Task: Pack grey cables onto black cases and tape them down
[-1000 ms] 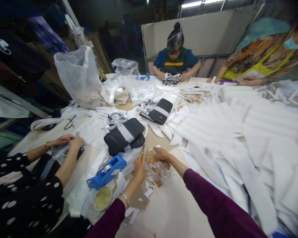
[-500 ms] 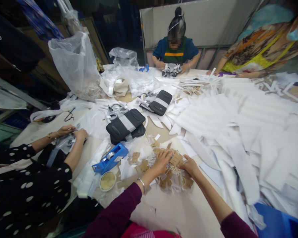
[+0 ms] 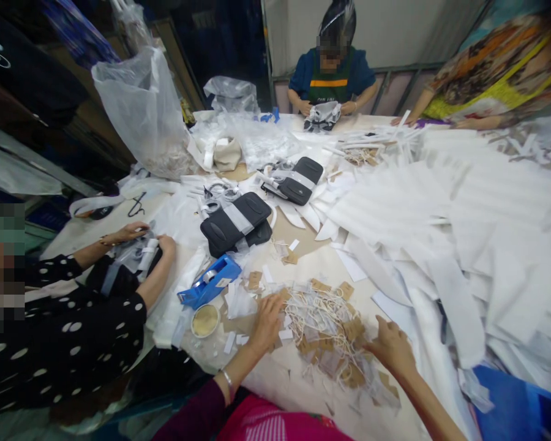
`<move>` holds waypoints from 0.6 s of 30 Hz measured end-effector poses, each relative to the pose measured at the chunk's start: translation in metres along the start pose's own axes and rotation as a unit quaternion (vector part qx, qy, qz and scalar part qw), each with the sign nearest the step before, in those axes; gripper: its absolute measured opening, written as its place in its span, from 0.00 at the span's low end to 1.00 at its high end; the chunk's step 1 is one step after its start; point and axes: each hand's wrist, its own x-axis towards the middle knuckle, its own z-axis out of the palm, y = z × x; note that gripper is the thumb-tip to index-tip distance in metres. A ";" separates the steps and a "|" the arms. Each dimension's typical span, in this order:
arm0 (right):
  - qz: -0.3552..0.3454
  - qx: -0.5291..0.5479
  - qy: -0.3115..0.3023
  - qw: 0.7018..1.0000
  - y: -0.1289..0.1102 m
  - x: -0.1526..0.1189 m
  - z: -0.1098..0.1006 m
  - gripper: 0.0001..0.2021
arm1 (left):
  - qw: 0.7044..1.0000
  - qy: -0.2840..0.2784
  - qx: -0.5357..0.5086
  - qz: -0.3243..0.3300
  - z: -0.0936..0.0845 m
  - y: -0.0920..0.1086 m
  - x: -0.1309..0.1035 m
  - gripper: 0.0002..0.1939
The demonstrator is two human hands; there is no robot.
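A loose pile of brown tags with white strings and small clear bags (image 3: 326,324) lies spread on the table in front of me. At its left edge rests my left hand (image 3: 267,321), fingers spread and bent over the tags, with a silver bangle on the wrist. My right hand (image 3: 392,344) is at the right edge of the pile, its fingers apart and curved toward the tags. Neither hand visibly holds anything. Left of the pile are a blue tape dispenser (image 3: 211,282) and a small round tub (image 3: 205,321).
Black cases (image 3: 236,223) with white bands lie beyond the dispenser. White foam sheets (image 3: 395,208) cover the right side. A co-worker's hands (image 3: 156,239) work at the left; two people sit across the table. A blue bin (image 3: 518,398) stands at lower right.
My hands have moved apart and off the middle of the tags, left hand leftward, right hand rightward. The heap now lies wider and flatter. The view has shifted slightly.
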 end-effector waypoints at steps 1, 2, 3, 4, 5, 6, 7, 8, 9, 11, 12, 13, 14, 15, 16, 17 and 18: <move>-0.029 -0.087 0.034 0.995 -0.018 0.003 -0.007 0.35 | 0.999 0.002 0.026 -0.023 -0.007 -0.012 -0.006 0.31; -0.059 -0.148 0.059 0.985 -0.040 0.006 -0.011 0.35 | 0.998 -0.004 0.053 -0.038 -0.013 -0.022 -0.012 0.34; -0.091 -0.179 0.068 0.977 -0.066 0.010 -0.011 0.34 | 0.996 -0.014 0.078 -0.046 -0.017 -0.030 -0.016 0.39; -0.128 -0.187 0.062 0.972 -0.094 0.015 -0.009 0.31 | 0.993 -0.024 0.101 -0.048 -0.019 -0.035 -0.020 0.44; -0.179 -0.178 0.046 0.967 -0.124 0.021 -0.002 0.27 | 0.991 -0.031 0.119 -0.048 -0.019 -0.038 -0.023 0.48; -0.238 -0.159 0.019 0.958 -0.154 0.026 0.007 0.23 | 0.989 -0.034 0.133 -0.047 -0.018 -0.040 -0.027 0.51; -0.303 -0.137 -0.016 0.943 -0.183 0.031 0.020 0.21 | 0.988 -0.033 0.145 -0.047 -0.016 -0.040 -0.029 0.53; -0.362 -0.122 -0.046 0.923 -0.210 0.035 0.034 0.20 | 0.987 -0.029 0.154 -0.046 -0.014 -0.041 -0.032 0.53; -0.398 -0.118 -0.063 0.907 -0.234 0.038 0.049 0.21 | 0.986 -0.024 0.160 -0.046 -0.012 -0.041 -0.035 0.53; -0.447 -0.122 -0.077 0.883 -0.269 0.040 0.077 0.24 | 0.986 -0.018 0.163 -0.042 -0.010 -0.044 -0.040 0.51; -0.460 -0.130 -0.076 0.875 -0.282 0.039 0.090 0.24 | 0.986 -0.016 0.162 -0.040 -0.009 -0.046 -0.042 0.50; -0.472 -0.137 -0.075 0.867 -0.291 0.039 0.100 0.24 | 0.986 -0.015 0.159 -0.039 -0.009 -0.048 -0.044 0.50; -0.483 -0.145 -0.073 0.860 -0.297 0.038 0.108 0.24 | 0.987 -0.013 0.157 -0.038 -0.009 -0.050 -0.046 0.49; -0.493 -0.152 -0.070 0.854 -0.300 0.038 0.114 0.23 | 0.987 -0.010 0.154 -0.040 -0.010 -0.052 -0.048 0.49; -0.502 -0.158 -0.068 0.847 -0.302 0.038 0.118 0.22 | 0.987 -0.006 0.152 -0.042 -0.010 -0.053 -0.049 0.48; -0.514 -0.163 -0.067 0.839 -0.302 0.039 0.121 0.21 | 0.988 0.000 0.150 -0.044 -0.011 -0.055 -0.050 0.48; -0.528 -0.166 -0.068 0.830 -0.301 0.040 0.122 0.21 | 0.988 0.007 0.146 -0.047 -0.012 -0.056 -0.051 0.47</move>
